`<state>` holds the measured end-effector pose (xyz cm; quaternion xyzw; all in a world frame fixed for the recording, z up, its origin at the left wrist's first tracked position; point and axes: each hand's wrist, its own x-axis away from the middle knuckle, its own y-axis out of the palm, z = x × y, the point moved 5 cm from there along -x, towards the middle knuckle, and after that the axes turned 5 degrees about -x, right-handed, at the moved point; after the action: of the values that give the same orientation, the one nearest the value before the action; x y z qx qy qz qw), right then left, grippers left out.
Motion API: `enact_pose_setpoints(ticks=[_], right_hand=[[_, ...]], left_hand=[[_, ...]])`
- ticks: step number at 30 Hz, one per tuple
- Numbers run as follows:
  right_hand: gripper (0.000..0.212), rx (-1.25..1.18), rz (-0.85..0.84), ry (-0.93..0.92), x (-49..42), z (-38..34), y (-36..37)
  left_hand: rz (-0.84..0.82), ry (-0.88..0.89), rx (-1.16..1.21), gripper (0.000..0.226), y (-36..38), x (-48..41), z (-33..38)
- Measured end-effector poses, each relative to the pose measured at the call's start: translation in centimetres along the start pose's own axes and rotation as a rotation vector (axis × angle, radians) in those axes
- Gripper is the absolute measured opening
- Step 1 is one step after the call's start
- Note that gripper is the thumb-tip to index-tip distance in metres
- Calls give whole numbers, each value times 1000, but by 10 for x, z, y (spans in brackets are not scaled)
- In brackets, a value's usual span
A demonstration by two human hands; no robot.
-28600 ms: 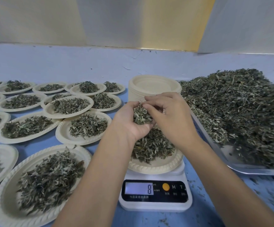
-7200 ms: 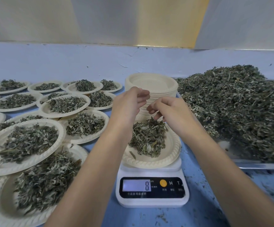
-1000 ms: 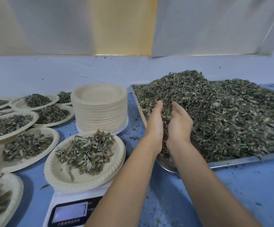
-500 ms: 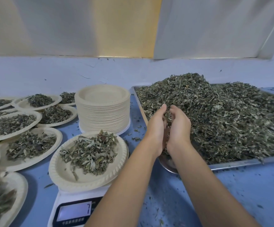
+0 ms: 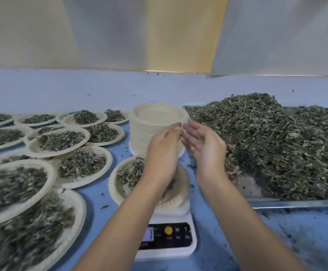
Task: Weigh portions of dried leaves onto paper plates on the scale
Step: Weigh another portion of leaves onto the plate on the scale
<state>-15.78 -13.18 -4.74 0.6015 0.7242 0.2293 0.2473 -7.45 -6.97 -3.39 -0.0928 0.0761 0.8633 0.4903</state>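
Note:
A white digital scale [image 5: 167, 238] stands near the front of the blue table, and its display reads about 7. On it sits a paper plate [image 5: 117, 187] holding a small heap of dried leaves [image 5: 132, 173]. My left hand [image 5: 164, 153] and my right hand [image 5: 205, 148] hover side by side just above that plate, palms facing each other and fingers nearly straight. No leaves show in either hand. My left forearm hides the plate's right half. A big pile of dried leaves [image 5: 276, 141] fills the metal tray [image 5: 296, 202] on the right.
A tall stack of empty paper plates [image 5: 158, 116] stands right behind the scale. Several filled plates [image 5: 61, 140] cover the table on the left, some overlapping. Leaf crumbs lie scattered on the blue surface [image 5: 296, 237] in front of the tray.
Both hands have left the leaf pile on the tray and moved left to above the plate on the scale. They were cupped together in the leaves; now they are apart and open.

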Motion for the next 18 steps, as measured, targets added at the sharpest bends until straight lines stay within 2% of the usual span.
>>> enact_pose_setpoints(ticks=[4, 8, 11, 18], right_hand=[[26, 181, -57, -18, 11, 15, 13], [29, 418, -58, -71, 10, 20, 2], [28, 494, -56, -13, 6, 26, -10], [26, 425, -58, 116, 5, 40, -20]], left_hand=[[163, 30, -13, 22, -55, 6, -2], [339, -56, 18, 33, -103, 7, -16], [369, -143, 1, 38, -119, 9, -32], [314, -300, 91, 42, -120, 7, -51]])
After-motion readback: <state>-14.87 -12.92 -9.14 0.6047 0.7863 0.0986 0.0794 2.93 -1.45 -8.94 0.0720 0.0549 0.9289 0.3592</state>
